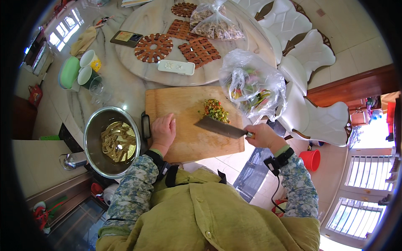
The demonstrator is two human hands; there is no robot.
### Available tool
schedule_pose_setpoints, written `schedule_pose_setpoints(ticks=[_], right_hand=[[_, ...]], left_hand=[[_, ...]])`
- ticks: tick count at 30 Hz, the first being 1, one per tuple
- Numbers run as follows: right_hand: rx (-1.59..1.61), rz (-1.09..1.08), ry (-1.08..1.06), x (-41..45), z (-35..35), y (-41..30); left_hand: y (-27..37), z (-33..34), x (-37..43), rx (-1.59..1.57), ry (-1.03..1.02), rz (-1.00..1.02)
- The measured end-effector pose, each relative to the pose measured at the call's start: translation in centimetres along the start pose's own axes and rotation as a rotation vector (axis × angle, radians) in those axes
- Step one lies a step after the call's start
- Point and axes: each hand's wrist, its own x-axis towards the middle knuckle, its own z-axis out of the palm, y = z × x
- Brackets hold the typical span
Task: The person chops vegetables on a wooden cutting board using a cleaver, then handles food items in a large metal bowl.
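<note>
In my right hand [263, 135] is the handle of a cleaver [221, 128], its wide blade pointing left over the wooden cutting board [185, 138]. Just beyond the blade lies a small heap of chopped green and red peppers [215, 109]. My left hand [164, 130] rests on the left part of the board, nothing visible in it, fingers close together. Left of the board stands a steel bowl [89, 141] of liquid with pale brown strips [114, 141] in it. A clear plastic bag of peppers [251, 91] touches the board's far right corner.
On the round marble turntable [144, 73] are a white remote control [176, 67], wooden trivets [154, 47] and a tied bag of dried food [216, 25]. Cups [88, 75] stand at the left. White chairs [323, 122] and a red bucket [310, 160] are to the right.
</note>
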Motion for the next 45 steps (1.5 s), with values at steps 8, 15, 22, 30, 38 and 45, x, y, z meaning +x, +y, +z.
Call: schedule_pose_setpoints(ticks=[8, 15, 22, 30, 38, 45], right_hand=[[-0.154, -0.082, -0.061, -1.4, 0.4, 3.2], [-0.126, -0.16, 0.103, 2.5, -0.1, 4.2], [0.117, -0.023, 0.078, 1.3, 0.7, 1.1], [0.316, 0.171, 0.185, -0.6, 5.5, -3.7], [0.261, 0.215, 0.234, -2.4, 7.5, -6.7], [0.161, 0.298, 0.308, -2.3, 8.5, -9.3]], left_hand=[[0.2, 0.0, 0.3, 0.022, 0.017, 0.006], [0.3, 0.0, -0.1, 0.064, -0.036, -0.049], [0.5, 0.1, 0.0, 0.026, 0.037, -0.03], [1.4, -1.1, 0.0, -0.115, -0.061, -0.141], [-0.9, -14.6, 2.6, -0.393, -0.259, 0.083], [-13.4, -19.1, 0.6, 0.299, -0.729, -0.04]])
